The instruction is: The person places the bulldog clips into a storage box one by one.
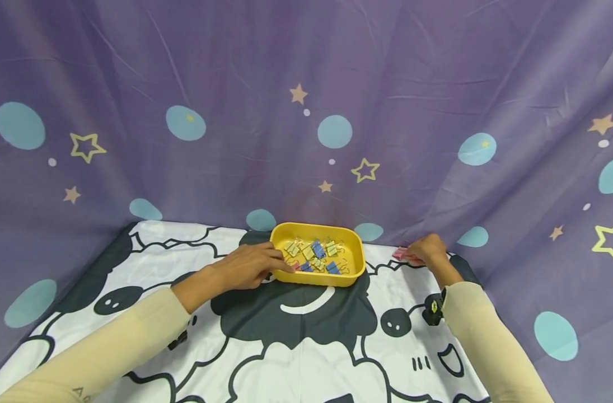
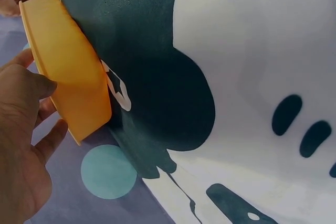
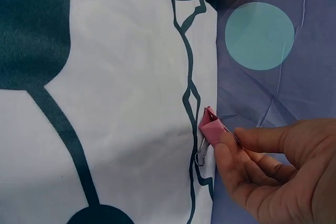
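Observation:
A yellow plastic tray [image 1: 354, 274] holds several small binder clips, among them a blue one [image 1: 317, 249] and a yellow one [image 1: 293, 248]. My left hand [image 1: 253, 266] grips the tray's near-left rim, its fingers over the edge. From the side, the left hand [image 2: 23, 108] shows against the tray's outer wall [image 2: 73, 66]; the clips are hidden there. Farther right, near the table's back edge, my right hand [image 1: 427, 250] pinches a pink binder clip [image 3: 211, 129] between thumb and fingers. One wire handle of that clip hangs free over the cloth.
A white cloth [image 3: 126, 66] with black cartoon drawings covers the table. Right behind the tray rises a purple curtain [image 1: 266, 168] with stars and teal dots. A pink clip [image 1: 295, 265] lies in the tray near the left fingertips.

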`<state>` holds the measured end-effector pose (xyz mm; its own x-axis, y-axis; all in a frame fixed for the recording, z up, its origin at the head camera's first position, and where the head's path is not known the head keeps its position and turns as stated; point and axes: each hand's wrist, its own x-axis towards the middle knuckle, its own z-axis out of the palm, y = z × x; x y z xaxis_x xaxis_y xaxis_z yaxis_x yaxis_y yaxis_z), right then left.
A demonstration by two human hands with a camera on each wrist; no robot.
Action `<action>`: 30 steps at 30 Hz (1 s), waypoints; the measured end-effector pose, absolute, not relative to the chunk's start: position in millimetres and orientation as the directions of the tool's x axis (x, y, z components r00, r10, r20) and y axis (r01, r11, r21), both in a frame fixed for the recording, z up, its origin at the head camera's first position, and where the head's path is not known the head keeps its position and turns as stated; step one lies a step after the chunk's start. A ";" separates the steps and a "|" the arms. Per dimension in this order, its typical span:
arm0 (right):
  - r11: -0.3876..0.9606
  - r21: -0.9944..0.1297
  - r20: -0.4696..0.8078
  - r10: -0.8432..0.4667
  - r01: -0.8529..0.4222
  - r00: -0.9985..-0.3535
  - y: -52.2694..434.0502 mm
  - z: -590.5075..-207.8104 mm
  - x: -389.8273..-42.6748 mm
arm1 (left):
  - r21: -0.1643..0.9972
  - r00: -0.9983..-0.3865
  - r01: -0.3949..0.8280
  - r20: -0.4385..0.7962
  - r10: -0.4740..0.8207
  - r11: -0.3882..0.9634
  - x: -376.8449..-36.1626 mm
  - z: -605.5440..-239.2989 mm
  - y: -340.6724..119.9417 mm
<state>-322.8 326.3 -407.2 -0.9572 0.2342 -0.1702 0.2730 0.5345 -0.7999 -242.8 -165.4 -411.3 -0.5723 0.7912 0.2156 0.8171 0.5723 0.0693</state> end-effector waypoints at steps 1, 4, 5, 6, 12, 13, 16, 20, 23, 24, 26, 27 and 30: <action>0.483 -0.826 -0.207 0.219 0.290 -0.954 323.7 -403.7 -319.6 | 0.071 -0.578 0.814 0.211 0.788 0.577 -242.9 -411.0 -165.4; 0.328 -0.889 -0.282 0.155 0.318 -0.947 322.8 -400.5 -316.8 | 0.072 -0.587 0.807 0.208 0.783 0.586 -243.2 -410.1 -165.7; 0.306 -0.895 -0.295 0.138 0.324 -0.946 322.8 -399.5 -316.0 | 0.073 -0.586 0.808 0.212 0.782 0.585 -243.3 -410.0 -165.9; 0.288 -0.898 -0.308 0.128 0.333 -0.943 322.9 -399.0 -315.6 | 0.070 -0.583 0.810 0.215 0.784 0.583 -243.4 -410.1 -166.0; 0.256 -0.901 -0.331 0.114 0.349 -0.937 325.2 -401.6 -313.1 | 0.080 -0.586 0.808 0.212 0.782 0.584 -242.9 -410.8 -165.4; 0.258 -0.902 -0.330 0.108 0.347 -0.938 326.0 -402.4 -312.4 | 0.083 -0.586 0.808 0.211 0.782 0.583 -242.9 -411.1 -165.0; 0.279 -0.898 -0.331 0.078 0.339 -0.940 328.4 -403.0 -309.9 | 0.086 -0.578 0.814 0.211 0.788 0.574 -243.6 -412.1 -163.9; 0.329 -0.890 -0.315 0.058 0.315 -0.947 328.3 -399.4 -307.6 | 0.090 -0.572 0.819 0.215 0.792 0.567 -244.8 -411.4 -163.3; 0.420 -0.872 -0.258 0.043 0.252 -0.965 325.2 -395.0 -307.6 | 0.091 -0.571 0.819 0.219 0.791 0.566 -244.7 -409.6 -163.7; 0.446 -0.865 -0.239 0.033 0.228 -0.971 323.9 -393.6 -308.4 | 0.090 -0.568 0.821 0.221 0.792 0.564 -244.7 -409.6 -164.1; 0.523 -0.834 -0.193 0.024 0.177 -0.981 320.8 -390.0 -308.7 | 0.089 -0.568 0.821 0.221 0.792 0.564 -244.6 -409.9 -164.9; 0.569 -0.809 -0.163 0.023 0.147 -0.986 319.5 -388.0 -309.2 | 0.090 -0.570 0.820 0.219 0.792 0.565 -244.5 -410.2 -165.0; 0.669 -0.740 -0.089 0.014 0.076 -0.996 315.5 -380.5 -308.1 | 0.093 -0.571 0.819 0.213 0.792 0.566 -244.6 -412.5 -164.9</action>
<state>-308.1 315.5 -380.5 -0.9960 0.0144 -0.0887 0.0756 0.6688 -0.7396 -244.6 -164.9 -412.5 -0.5714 0.7924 0.2135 0.8193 0.5657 0.0931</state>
